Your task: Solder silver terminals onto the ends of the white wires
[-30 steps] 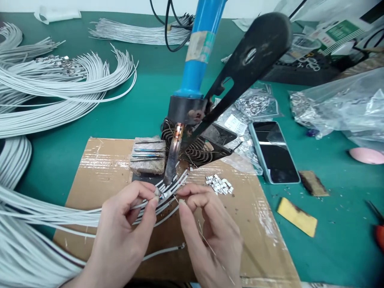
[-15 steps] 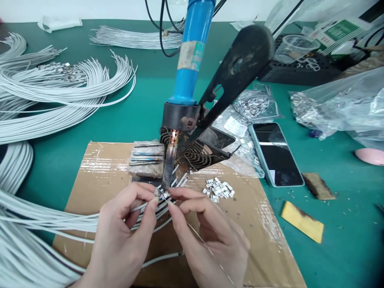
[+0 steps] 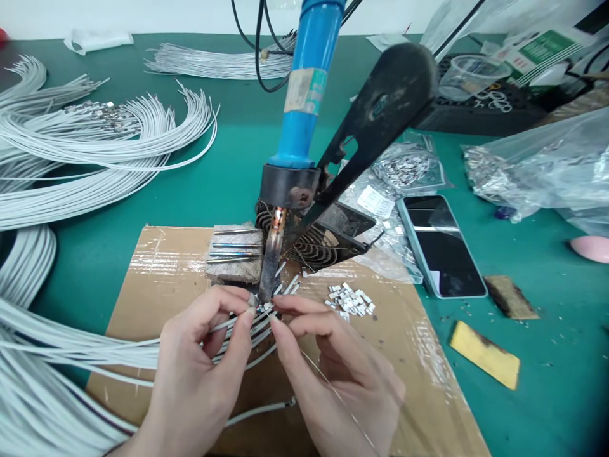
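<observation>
My left hand (image 3: 204, 368) is closed in a pinch at the end of a white wire (image 3: 221, 325), right under the soldering iron's tip. The fingertips partly hide a small metal piece (image 3: 266, 307) there. My right hand (image 3: 333, 362) pinches a thin strand of solder wire (image 3: 340, 400), which trails down across the palm side to the bottom edge. Its fingertips meet the same spot from the right. Above both hands, a blue-handled soldering iron (image 3: 304, 114) points down in a black stand (image 3: 375, 120). Several more white wires fan out beneath my fingers over the cardboard (image 3: 157, 266).
Small metal terminals (image 3: 351, 299) lie piled to the right. A worn pad with metal rods (image 3: 235, 270) sits behind my left hand. Bundles of white wires (image 3: 109, 149) cover the left. A phone (image 3: 442, 247), a yellow sponge (image 3: 485, 353) and plastic bags (image 3: 547, 165) are rightward.
The whole view has shifted slightly. Both hands keep their pinches under the iron tip, with the right fingertips moved only a little; nothing has been let go.
</observation>
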A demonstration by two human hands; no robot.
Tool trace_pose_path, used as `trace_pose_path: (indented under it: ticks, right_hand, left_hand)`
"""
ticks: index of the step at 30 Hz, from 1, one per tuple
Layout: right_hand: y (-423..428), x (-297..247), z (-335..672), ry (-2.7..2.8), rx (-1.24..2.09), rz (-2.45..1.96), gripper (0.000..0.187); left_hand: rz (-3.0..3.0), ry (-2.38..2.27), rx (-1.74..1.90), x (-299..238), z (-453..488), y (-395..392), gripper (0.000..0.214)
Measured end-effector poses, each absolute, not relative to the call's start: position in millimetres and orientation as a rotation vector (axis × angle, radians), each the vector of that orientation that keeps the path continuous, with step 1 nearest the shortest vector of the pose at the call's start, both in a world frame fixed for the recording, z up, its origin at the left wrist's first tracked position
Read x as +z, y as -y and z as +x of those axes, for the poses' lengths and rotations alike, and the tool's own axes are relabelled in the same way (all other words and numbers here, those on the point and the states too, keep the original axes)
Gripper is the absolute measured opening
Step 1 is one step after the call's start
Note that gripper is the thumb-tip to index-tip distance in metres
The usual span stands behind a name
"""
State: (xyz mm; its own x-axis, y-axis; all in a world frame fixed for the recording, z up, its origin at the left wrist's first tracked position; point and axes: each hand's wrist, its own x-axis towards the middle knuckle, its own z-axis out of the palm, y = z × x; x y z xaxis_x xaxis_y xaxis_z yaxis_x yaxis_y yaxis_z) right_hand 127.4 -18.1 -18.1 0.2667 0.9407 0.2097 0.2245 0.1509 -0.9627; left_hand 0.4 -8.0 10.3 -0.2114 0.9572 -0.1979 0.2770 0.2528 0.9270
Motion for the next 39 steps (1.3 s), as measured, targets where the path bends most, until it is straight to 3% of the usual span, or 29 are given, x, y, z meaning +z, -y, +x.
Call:
trace_pose_path:
  ticks: [39]
  right_hand:
    - [20, -21, 130, 1.213, 0.777, -1.293, 0.020]
  left_hand:
    - [1.275, -1.599, 1.028, -2, -7, 12, 0.015]
